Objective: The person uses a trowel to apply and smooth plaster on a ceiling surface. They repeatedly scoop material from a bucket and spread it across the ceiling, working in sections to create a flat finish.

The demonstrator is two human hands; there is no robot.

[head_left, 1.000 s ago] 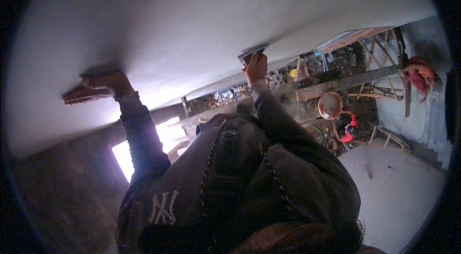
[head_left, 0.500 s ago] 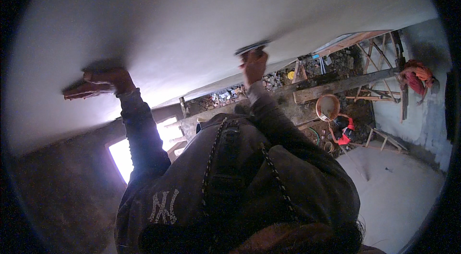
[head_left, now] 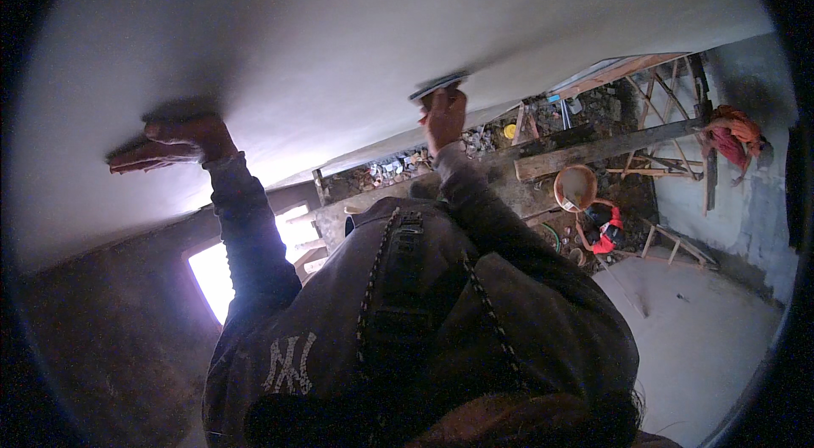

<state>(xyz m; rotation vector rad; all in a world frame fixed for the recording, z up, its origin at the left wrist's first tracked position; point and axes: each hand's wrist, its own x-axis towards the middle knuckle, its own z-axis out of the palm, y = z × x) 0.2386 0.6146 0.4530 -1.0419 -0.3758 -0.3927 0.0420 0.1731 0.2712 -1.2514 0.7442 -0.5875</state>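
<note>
Plaster covers the pale ceiling [head_left: 356, 33], and both of the person's arms reach up to it. The left hand [head_left: 174, 143] lies flat with fingers stretched out, pressed to a dark flat board [head_left: 140, 158] held against the ceiling; whether the fingers curl around its edge cannot be told. The right hand [head_left: 444, 113] is closed around the handle of a trowel [head_left: 437, 85], whose thin blade lies against the ceiling just above the knuckles. The two hands are well apart. A dark jacket [head_left: 424, 312] with a zip fills the lower middle. Beyond, a wooden plank [head_left: 593, 151] crosses rough scaffolding, an orange bucket [head_left: 577, 187] sits near it, and a bright window opening [head_left: 222, 270] glows at lower left.
</note>
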